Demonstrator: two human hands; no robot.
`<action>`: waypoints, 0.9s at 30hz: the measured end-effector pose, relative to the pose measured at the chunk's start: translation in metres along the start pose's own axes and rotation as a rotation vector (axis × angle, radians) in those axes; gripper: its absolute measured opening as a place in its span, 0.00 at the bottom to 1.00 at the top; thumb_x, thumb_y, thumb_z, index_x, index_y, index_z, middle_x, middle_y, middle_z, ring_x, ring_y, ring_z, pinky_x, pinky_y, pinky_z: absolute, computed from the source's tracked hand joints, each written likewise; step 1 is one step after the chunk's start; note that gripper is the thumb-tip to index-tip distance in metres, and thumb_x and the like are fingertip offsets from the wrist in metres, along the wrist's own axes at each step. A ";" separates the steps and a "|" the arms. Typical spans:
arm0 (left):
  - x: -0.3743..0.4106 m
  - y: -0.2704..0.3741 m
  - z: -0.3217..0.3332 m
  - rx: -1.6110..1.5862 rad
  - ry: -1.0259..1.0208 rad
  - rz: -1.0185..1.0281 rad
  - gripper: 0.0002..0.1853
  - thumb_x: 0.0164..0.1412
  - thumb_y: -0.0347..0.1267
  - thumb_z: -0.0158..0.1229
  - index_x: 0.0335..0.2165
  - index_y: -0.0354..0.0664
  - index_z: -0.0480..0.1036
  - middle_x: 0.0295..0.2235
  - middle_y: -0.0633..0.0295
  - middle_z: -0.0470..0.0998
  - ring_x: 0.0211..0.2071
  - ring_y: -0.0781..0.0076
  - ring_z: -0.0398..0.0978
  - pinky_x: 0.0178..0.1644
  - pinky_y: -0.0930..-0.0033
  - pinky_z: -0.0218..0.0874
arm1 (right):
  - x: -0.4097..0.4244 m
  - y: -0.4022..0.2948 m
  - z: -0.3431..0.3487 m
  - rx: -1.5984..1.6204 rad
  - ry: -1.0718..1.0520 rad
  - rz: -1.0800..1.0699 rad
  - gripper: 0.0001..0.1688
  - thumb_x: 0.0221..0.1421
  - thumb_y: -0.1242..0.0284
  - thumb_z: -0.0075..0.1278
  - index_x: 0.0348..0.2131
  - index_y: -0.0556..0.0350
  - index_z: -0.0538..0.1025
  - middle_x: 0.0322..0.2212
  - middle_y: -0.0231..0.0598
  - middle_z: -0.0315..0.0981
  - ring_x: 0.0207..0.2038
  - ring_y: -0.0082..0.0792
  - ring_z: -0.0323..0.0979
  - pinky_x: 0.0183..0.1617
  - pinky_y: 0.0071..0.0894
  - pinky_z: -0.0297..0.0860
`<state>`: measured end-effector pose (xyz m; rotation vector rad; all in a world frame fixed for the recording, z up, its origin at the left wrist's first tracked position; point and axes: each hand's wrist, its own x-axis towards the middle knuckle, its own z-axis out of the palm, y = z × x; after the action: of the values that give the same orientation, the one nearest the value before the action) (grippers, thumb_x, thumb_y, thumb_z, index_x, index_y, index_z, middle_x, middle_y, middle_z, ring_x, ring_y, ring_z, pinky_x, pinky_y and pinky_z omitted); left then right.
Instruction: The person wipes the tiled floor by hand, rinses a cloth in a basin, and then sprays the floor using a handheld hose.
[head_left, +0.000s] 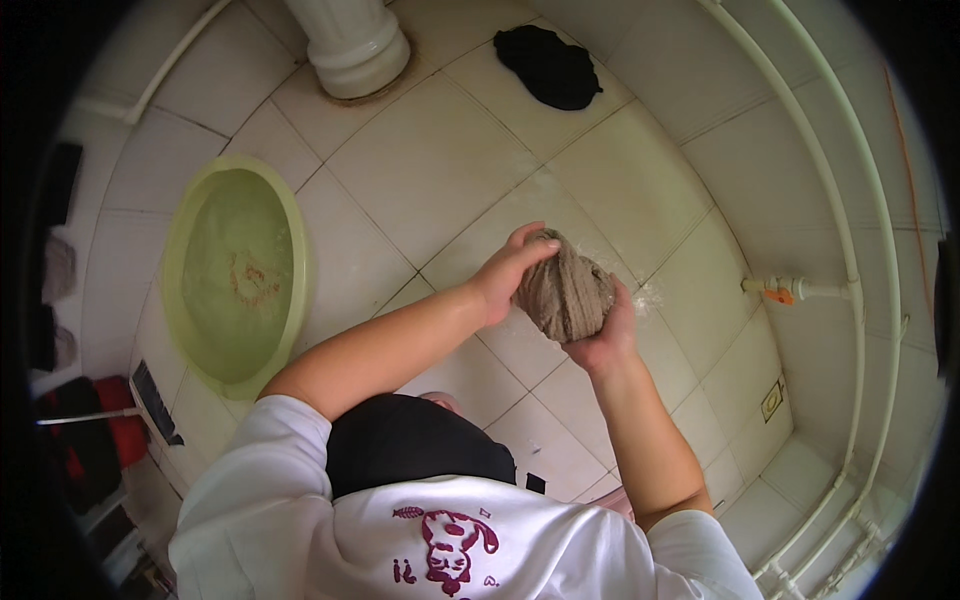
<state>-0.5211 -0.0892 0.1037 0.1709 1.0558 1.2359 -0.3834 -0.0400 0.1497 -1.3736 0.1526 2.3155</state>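
A bunched, twisted brown-grey cloth (566, 289) is held between my two hands above the tiled floor. My left hand (514, 274) grips its left side, with the thumb over the top. Around the lower right side of the cloth my right hand (609, 326) is closed, palm turned up. A wet patch shows on the tiles near the cloth. To the left stands a pale green plastic basin (301, 300) of water, with brownish marks in its middle.
A black cloth (547, 67) lies flat on the floor at the top. Near it stands a white ceramic pedestal (356, 52). White pipes (847, 247) with an orange-handled valve (780, 295) run along the right wall. A floor drain (772, 400) is at the lower right.
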 end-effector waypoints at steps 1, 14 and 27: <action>0.004 -0.005 -0.004 0.176 0.055 0.079 0.37 0.49 0.47 0.52 0.53 0.43 0.51 0.47 0.57 0.62 0.46 0.66 0.63 0.45 0.65 0.59 | -0.003 0.002 0.002 0.021 -0.030 0.017 0.27 0.53 0.54 0.31 0.43 0.53 0.66 0.43 0.39 0.64 0.47 0.37 0.62 0.52 0.43 0.57; -0.012 0.018 0.014 0.329 -0.226 0.330 0.16 0.38 0.24 0.61 0.31 0.40 0.69 0.42 0.56 0.65 0.44 0.65 0.64 0.47 0.66 0.57 | 0.002 0.041 -0.041 -0.158 -0.439 0.257 0.44 0.42 0.37 0.36 0.47 0.49 0.62 0.44 0.39 0.62 0.43 0.39 0.65 0.43 0.38 0.66; -0.023 0.027 0.049 0.135 0.150 0.522 0.13 0.48 0.29 0.57 0.34 0.39 0.64 0.31 0.64 0.68 0.33 0.77 0.66 0.35 0.74 0.61 | -0.008 0.005 0.032 -0.295 -0.191 -0.687 0.24 0.45 0.71 0.50 0.42 0.58 0.61 0.38 0.39 0.64 0.42 0.35 0.64 0.45 0.35 0.64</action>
<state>-0.5023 -0.0774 0.1600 0.4876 1.2725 1.6636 -0.4080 -0.0370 0.1722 -1.0841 -0.6432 1.8966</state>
